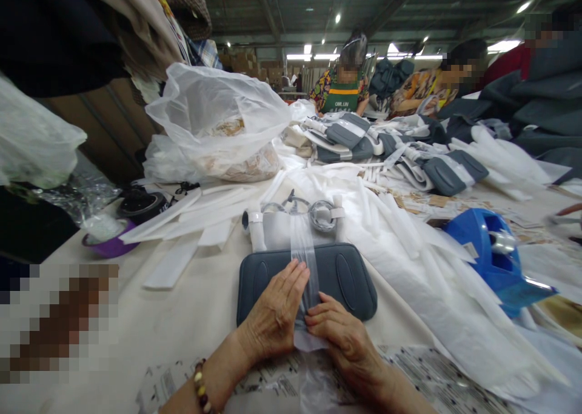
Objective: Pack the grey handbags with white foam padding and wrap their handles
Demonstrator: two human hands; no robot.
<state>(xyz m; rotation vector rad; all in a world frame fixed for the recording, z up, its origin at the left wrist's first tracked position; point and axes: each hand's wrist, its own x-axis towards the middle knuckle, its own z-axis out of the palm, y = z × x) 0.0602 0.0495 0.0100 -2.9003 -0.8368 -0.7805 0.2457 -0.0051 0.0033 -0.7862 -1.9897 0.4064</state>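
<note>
A dark grey padded cushion point(354, 280) with rounded corners lies flat in front of me, two oval ridges on its top. Across its middle runs a strip of translucent white film point(310, 268). My left hand point(275, 311) rests flat over the strip's left side, fingers stretched out. Just right of the strip, my right hand point(348, 338) has bent fingers closed at the film's edge. Beyond the cushion sits a light frame part with white-wrapped ends point(257, 232) and a coiled grey cable point(322, 216); the film reaches over it too.
Printed clear plastic point(273, 377) lies under my wrists. White film strips point(418, 280) spread to the right, near a blue tape dispenser point(484, 256). A big plastic bag point(218, 123), a purple tape roll point(111, 241) and wrapped grey cushions point(454, 171) surround me. Co-workers point(341, 93) are across the table.
</note>
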